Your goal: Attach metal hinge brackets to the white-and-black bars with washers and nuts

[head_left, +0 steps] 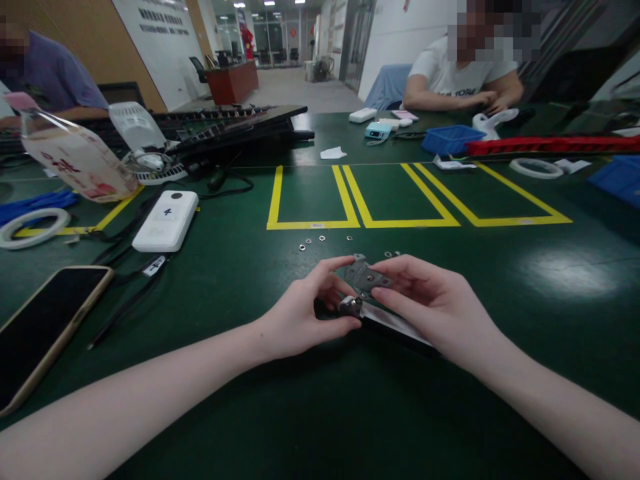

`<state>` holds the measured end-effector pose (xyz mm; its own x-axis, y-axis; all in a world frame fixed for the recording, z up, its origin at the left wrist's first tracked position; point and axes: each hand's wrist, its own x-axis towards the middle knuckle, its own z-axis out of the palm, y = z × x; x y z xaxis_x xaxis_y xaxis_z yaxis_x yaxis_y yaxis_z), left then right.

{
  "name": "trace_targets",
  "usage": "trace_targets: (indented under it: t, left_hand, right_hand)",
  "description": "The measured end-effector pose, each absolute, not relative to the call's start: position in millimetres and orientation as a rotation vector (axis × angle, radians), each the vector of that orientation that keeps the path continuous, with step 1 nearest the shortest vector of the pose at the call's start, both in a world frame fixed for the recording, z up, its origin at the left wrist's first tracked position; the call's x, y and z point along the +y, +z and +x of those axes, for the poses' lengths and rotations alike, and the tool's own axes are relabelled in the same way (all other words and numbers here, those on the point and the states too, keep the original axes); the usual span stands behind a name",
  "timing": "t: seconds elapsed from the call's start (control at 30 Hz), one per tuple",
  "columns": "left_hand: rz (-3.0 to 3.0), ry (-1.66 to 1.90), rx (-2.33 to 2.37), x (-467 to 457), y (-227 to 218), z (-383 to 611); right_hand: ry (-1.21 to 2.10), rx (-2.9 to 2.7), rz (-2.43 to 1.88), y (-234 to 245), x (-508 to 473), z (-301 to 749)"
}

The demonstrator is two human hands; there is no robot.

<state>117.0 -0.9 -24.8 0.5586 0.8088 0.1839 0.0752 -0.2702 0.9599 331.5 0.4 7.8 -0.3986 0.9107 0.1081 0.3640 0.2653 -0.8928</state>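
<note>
Both my hands meet over the middle of the green table [500, 373]. My left hand [305, 310] pinches a small shiny cylindrical part [350, 305] between thumb and fingers. My right hand [435, 300] grips a flat grey metal bracket [364, 275] at its right side, fingers curled round it. The bracket sits just above the cylindrical part, touching or nearly touching it. A dark flat strip with a pale face [395, 327] lies under my right hand. Several small metal washers [313, 242] lie scattered on the table just beyond my fingers.
A phone [45, 327] lies at the left edge, a white power bank [167, 220] with black cables behind it. Yellow tape boxes [360, 200] mark the table. Farther back: a bottle [75, 157], keyboards [235, 123], blue trays [447, 139], tape rings. Two other people sit at the far side.
</note>
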Motion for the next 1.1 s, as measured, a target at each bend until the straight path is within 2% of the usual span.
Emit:
trace_targets:
  t: [0.2,0.43,0.67,0.93,1.1]
  left_hand:
    - [1.697,0.83,0.767,-2,-25,117]
    - [1.777,0.823,0.741,0,-23,116]
    - [1.765,0.787,0.786,-1,-18,115]
    - [1.736,0.756,0.829,-2,-21,114]
    - [1.739,0.757,0.842,-3,-20,115]
  right_hand:
    - [0.619,-2.196,-1.017,6,-3,330]
    - [0.523,-2.287,-0.976,7,5,336]
    - [0.152,-2.102,-1.285,9,49,397]
    - [0.23,-2.544,-1.438,-5,65,414]
    - [0.157,-2.555,-1.46,-7,60,399]
